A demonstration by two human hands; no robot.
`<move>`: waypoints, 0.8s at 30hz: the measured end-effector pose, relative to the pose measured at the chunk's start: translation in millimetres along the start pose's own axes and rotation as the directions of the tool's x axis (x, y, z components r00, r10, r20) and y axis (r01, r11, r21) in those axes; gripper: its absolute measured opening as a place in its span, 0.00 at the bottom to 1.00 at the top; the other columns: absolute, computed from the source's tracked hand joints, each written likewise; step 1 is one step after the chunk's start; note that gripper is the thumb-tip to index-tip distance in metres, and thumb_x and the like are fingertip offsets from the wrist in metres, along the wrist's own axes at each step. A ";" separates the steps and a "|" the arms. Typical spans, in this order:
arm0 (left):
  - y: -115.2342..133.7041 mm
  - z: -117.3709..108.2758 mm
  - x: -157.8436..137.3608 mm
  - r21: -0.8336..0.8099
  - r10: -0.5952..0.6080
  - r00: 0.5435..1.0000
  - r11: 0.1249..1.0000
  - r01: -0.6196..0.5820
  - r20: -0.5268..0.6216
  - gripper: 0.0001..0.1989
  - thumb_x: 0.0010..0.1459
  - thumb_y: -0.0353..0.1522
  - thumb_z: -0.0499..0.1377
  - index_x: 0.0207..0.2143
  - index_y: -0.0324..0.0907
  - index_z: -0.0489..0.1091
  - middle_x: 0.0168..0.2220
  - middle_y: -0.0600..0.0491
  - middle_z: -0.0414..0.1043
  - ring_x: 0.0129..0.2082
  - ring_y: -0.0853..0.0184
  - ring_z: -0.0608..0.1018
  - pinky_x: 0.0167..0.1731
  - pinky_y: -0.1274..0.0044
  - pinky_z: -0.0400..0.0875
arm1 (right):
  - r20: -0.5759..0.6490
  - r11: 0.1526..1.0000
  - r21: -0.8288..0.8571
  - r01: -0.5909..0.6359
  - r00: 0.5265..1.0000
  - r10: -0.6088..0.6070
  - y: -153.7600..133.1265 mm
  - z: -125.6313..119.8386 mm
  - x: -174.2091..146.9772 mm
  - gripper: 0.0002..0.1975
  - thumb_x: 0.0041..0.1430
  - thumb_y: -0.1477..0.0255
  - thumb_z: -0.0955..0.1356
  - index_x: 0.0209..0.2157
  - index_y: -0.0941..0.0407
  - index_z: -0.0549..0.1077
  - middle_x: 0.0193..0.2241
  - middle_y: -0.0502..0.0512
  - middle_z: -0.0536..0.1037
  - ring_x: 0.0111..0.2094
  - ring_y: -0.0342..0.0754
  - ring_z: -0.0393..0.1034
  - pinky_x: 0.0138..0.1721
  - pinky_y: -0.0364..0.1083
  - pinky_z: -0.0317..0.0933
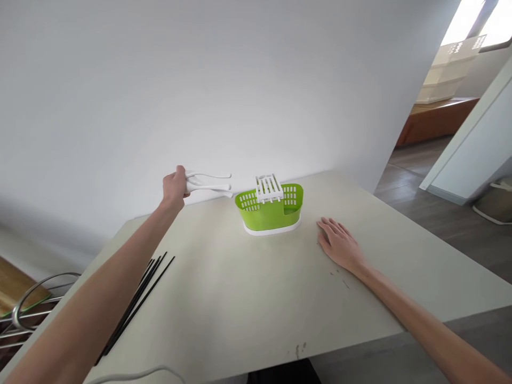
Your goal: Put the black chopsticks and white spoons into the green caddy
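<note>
My left hand [175, 188] is raised above the left back part of the table, fingers wrapped around several white spoons [210, 186]. Their long handles stick out to the right, while the ends in my grip are mostly hidden. Just right of the handle tips stands a green cutlery basket [264, 214] with slotted sides and a white base, upright on the table. A white slatted rack [269, 189] is fixed at its upper middle. To the right of the basket, my right hand [340, 242] lies flat on the tabletop, fingers stretched out, holding nothing.
Several black chopsticks [138, 298] lie on the white table [224, 309] under my left forearm. A grey cable [140, 373] crosses the near edge. A metal rack [28, 317] stands beside the table at left. The wall [224, 96] rises behind the table.
</note>
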State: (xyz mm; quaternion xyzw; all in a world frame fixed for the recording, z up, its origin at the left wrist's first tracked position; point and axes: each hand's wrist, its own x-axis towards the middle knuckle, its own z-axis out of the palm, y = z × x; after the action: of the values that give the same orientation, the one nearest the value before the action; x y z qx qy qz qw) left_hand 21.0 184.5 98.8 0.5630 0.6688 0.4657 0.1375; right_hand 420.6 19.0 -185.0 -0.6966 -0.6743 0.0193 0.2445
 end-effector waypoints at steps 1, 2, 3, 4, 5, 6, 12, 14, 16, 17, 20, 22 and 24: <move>-9.4 -13.6 -2.4 -0.045 -0.059 0.998 0.997 0.060 0.035 0.15 0.64 0.42 0.52 0.26 0.46 0.60 0.19 0.56 0.58 0.18 0.68 0.64 0.19 0.76 0.60 | 0.004 1.000 -0.004 0.000 1.000 0.000 0.9 0.0 -0.3 0.28 0.74 0.62 0.54 0.66 0.57 0.69 0.71 0.59 0.66 0.73 0.56 0.55 0.74 0.59 0.50; -20.0 -26.7 -6.7 -0.062 -0.110 0.990 0.991 0.115 0.087 0.15 0.63 0.42 0.54 0.24 0.47 0.58 0.18 0.58 0.55 0.17 0.70 0.61 0.17 0.77 0.57 | 0.007 1.000 -0.008 0.001 1.000 -0.001 2.1 0.0 -0.6 0.28 0.74 0.62 0.54 0.66 0.57 0.69 0.71 0.59 0.66 0.73 0.56 0.56 0.74 0.59 0.50; -31.5 -39.3 -12.7 -0.050 -0.150 0.977 0.986 0.159 0.152 0.16 0.61 0.42 0.56 0.23 0.47 0.57 0.17 0.59 0.53 0.16 0.71 0.59 0.16 0.77 0.54 | 0.009 1.000 -0.011 0.002 1.000 -0.002 3.5 0.1 -1.0 0.29 0.74 0.62 0.54 0.66 0.58 0.69 0.71 0.59 0.66 0.73 0.56 0.56 0.74 0.59 0.50; -43.5 -51.3 -20.1 -0.007 -0.176 0.957 0.983 0.182 0.232 0.17 0.60 0.42 0.56 0.22 0.47 0.57 0.17 0.59 0.53 0.15 0.72 0.58 0.15 0.78 0.51 | 0.010 1.000 -0.015 0.002 1.000 -0.002 5.0 0.1 -1.4 0.29 0.74 0.62 0.54 0.67 0.58 0.69 0.71 0.59 0.66 0.73 0.57 0.56 0.74 0.59 0.50; -55.7 -62.5 -28.5 0.048 -0.200 0.927 0.980 0.195 0.317 0.18 0.59 0.43 0.57 0.21 0.46 0.58 0.17 0.58 0.54 0.15 0.73 0.57 0.15 0.78 0.50 | 0.010 1.000 -0.018 0.003 1.000 -0.003 6.6 0.2 -1.8 0.29 0.75 0.61 0.54 0.67 0.58 0.69 0.71 0.59 0.66 0.73 0.57 0.56 0.74 0.59 0.50; -67.7 -72.8 -37.6 0.098 -0.226 0.891 0.974 0.204 0.395 0.18 0.58 0.43 0.58 0.20 0.46 0.59 0.16 0.58 0.55 0.15 0.73 0.56 0.14 0.78 0.48 | 0.011 1.000 -0.021 0.005 1.000 -0.005 8.1 0.1 -2.2 0.29 0.75 0.61 0.54 0.67 0.58 0.69 0.71 0.60 0.66 0.73 0.57 0.56 0.74 0.59 0.50; -124.3 -111.1 -83.2 0.393 -0.346 0.640 0.917 0.074 0.686 0.21 0.55 0.47 0.60 0.20 0.43 0.61 0.18 0.57 0.56 0.17 0.73 0.58 0.16 0.79 0.50 | 0.009 0.999 -0.036 0.011 1.000 -0.010 16.1 -1.3 -4.8 0.29 0.75 0.59 0.53 0.66 0.56 0.69 0.70 0.58 0.67 0.72 0.56 0.57 0.73 0.59 0.51; -136.8 -116.7 -89.3 0.473 -0.381 0.597 0.881 0.003 0.706 0.20 0.54 0.48 0.59 0.22 0.43 0.61 0.20 0.57 0.56 0.18 0.72 0.59 0.17 0.78 0.52 | 0.014 0.999 -0.040 0.009 1.000 -0.008 18.7 -0.9 -5.3 0.29 0.75 0.59 0.53 0.66 0.56 0.69 0.70 0.58 0.67 0.72 0.56 0.57 0.73 0.59 0.51; -147.2 -120.8 -91.1 0.532 -0.420 0.568 0.846 -0.037 0.708 0.20 0.52 0.49 0.60 0.23 0.44 0.60 0.21 0.57 0.55 0.19 0.70 0.61 0.17 0.78 0.53 | 0.019 0.999 -0.044 0.012 1.000 -0.011 21.4 0.1 -5.6 0.30 0.75 0.58 0.53 0.66 0.57 0.69 0.70 0.58 0.67 0.72 0.56 0.57 0.73 0.60 0.51; -151.7 -122.4 -91.0 0.553 -0.438 0.549 0.831 -0.053 0.711 0.20 0.51 0.49 0.61 0.23 0.45 0.60 0.21 0.57 0.54 0.20 0.69 0.61 0.17 0.77 0.53 | 0.020 0.999 -0.046 0.015 1.000 -0.015 22.6 0.7 -5.7 0.30 0.75 0.58 0.53 0.66 0.57 0.69 0.70 0.58 0.67 0.72 0.56 0.57 0.73 0.60 0.51; -162.2 -125.3 -88.7 0.601 -0.481 0.503 0.793 -0.099 0.718 0.20 0.50 0.48 0.61 0.22 0.45 0.57 0.20 0.58 0.52 0.19 0.69 0.60 0.18 0.76 0.52 | 0.016 0.998 -0.057 0.017 1.000 -0.016 25.3 1.4 -5.6 0.29 0.75 0.59 0.53 0.66 0.56 0.69 0.70 0.58 0.67 0.72 0.56 0.57 0.73 0.60 0.51; -167.2 -125.3 -87.0 0.625 -0.496 0.494 0.770 -0.131 0.714 0.20 0.50 0.48 0.60 0.22 0.45 0.57 0.20 0.57 0.53 0.19 0.68 0.60 0.18 0.75 0.52 | 0.007 0.998 -0.064 0.016 1.000 -0.016 25.9 0.7 -5.4 0.28 0.74 0.59 0.54 0.66 0.55 0.69 0.70 0.58 0.68 0.72 0.56 0.58 0.73 0.59 0.52; -171.6 -123.8 -85.6 0.631 -0.494 0.493 0.759 -0.157 0.717 0.20 0.50 0.49 0.60 0.22 0.46 0.57 0.20 0.57 0.54 0.20 0.68 0.60 0.19 0.75 0.53 | 0.006 0.998 -0.068 0.017 1.000 -0.016 26.0 -0.5 -5.2 0.28 0.74 0.60 0.55 0.66 0.54 0.69 0.70 0.57 0.68 0.72 0.56 0.58 0.73 0.59 0.52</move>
State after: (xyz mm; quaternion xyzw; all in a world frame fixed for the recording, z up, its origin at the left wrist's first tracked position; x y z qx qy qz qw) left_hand -145.8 62.7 1.6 0.6537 0.6793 -0.1411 0.3021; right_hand 444.4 14.7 -195.6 -0.6989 -0.6810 -0.0037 0.2187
